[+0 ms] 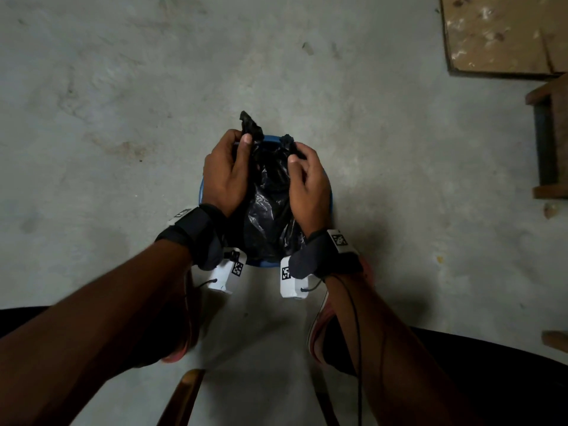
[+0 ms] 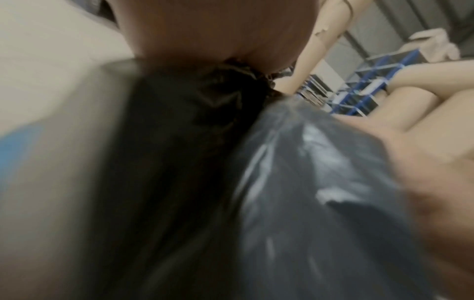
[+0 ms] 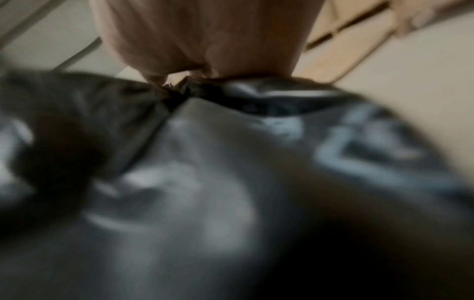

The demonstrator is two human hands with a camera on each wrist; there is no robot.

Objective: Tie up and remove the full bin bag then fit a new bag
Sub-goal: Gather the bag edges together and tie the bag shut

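A black bin bag (image 1: 269,207) fills a round blue bin (image 1: 329,195) on the concrete floor, seen from above in the head view. My left hand (image 1: 226,170) pinches one gathered corner of the bag, whose twisted end (image 1: 250,126) sticks up past the fingers. My right hand (image 1: 307,176) pinches the other gathered corner (image 1: 288,141). Both hands sit over the bin's mouth, a short gap apart. The left wrist view shows the bunched black plastic (image 2: 231,105) under my thumb (image 2: 218,30). The right wrist view is blurred, with glossy bag (image 3: 205,172) below the fingers (image 3: 205,36).
A stained cardboard sheet (image 1: 504,35) lies at the far right, with a wooden stool frame (image 1: 548,139) beside it. My feet in red shoes (image 1: 319,327) stand close behind the bin. A wooden chair leg (image 1: 187,392) shows at the bottom. Blue shelving (image 2: 364,89) appears in the left wrist view.
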